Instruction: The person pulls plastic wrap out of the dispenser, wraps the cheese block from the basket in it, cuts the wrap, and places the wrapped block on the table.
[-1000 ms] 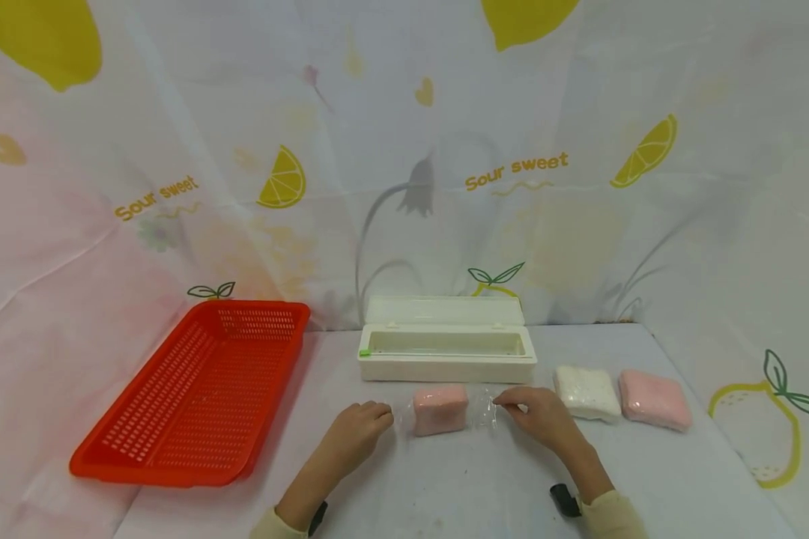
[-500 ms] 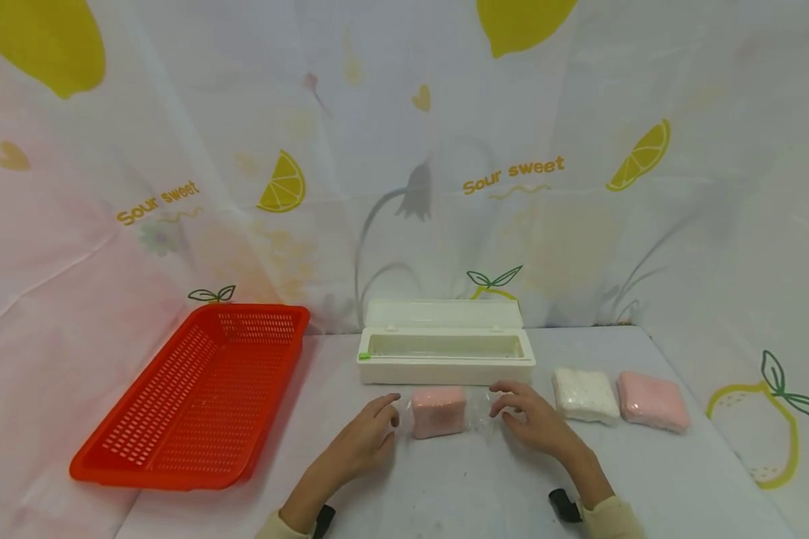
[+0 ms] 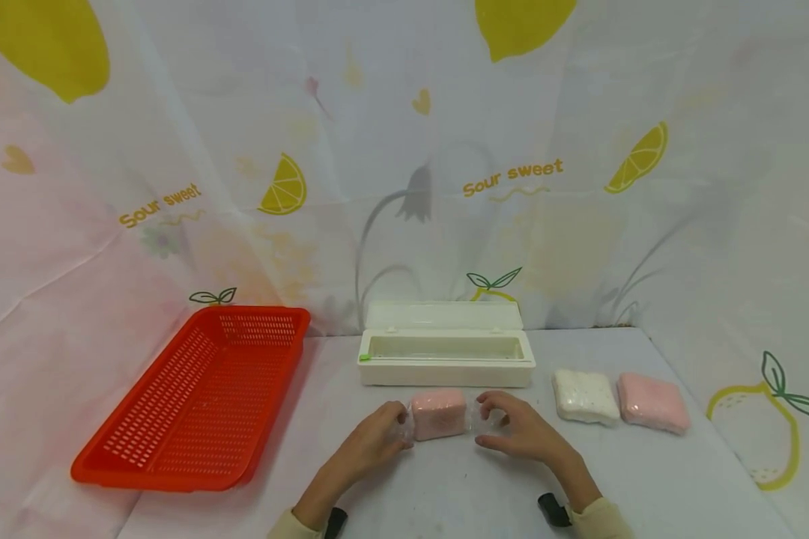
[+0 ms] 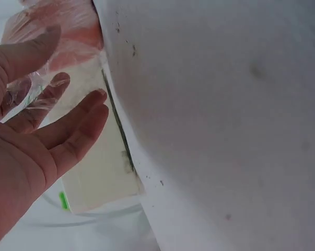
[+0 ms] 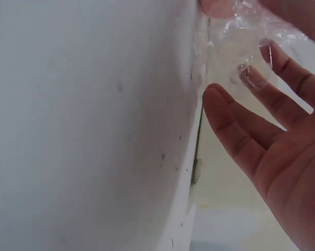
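A pink block (image 3: 439, 414), loosely wrapped in clear plastic film, sits on the white table between both hands. Its kind is hard to tell. Loose film sticks out at both ends. At the left end is my left hand (image 3: 375, 436), thumb and fingers apart around the film (image 4: 36, 86); the left wrist view shows the fingers relaxed. My right hand (image 3: 522, 428) is at the other end, its thumb and gently bent fingers spread about the clear film (image 5: 251, 31). Behind the block stands a long white box (image 3: 446, 373) with its lid (image 3: 445, 315) raised.
A red perforated basket (image 3: 259, 419) stands on the left. To the right lie a white wrapped block (image 3: 585, 397) and another pink wrapped block (image 3: 654, 403). A printed cloth backdrop (image 3: 404, 150) rises behind the table (image 3: 445, 494).
A second ago, the right hand's fingertips were together at the film's end; they have since spread. Both hands lifted apart from the film, then moved in closer around its two ends.
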